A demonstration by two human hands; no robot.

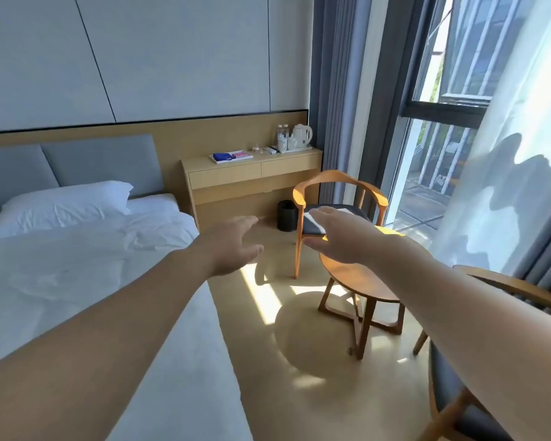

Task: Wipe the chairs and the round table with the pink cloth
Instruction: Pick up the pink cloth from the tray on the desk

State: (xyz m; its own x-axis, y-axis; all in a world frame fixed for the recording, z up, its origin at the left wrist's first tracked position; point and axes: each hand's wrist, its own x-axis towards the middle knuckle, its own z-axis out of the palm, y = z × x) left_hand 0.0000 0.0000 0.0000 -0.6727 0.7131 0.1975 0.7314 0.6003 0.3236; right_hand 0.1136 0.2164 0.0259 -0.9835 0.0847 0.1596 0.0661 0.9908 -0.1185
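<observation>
Both arms reach forward into the room. My left hand (233, 243) is flat with straight fingers and holds nothing, over the floor beside the bed. My right hand (341, 237) is also flat and empty, above the round wooden table (363, 281). A wooden chair (341, 198) with a dark seat stands beyond the table. A second wooden chair (452, 393) is at the lower right, partly hidden by my right arm. The pink cloth (240, 155) lies on a white tray on the far desk, next to a blue cloth (223, 156).
A bed (77, 265) with white sheets fills the left. The wooden desk (252, 173) at the back carries a kettle (302, 135), cups and bottles. A black bin (287, 215) stands under it. Curtains and a large window (458, 122) are on the right.
</observation>
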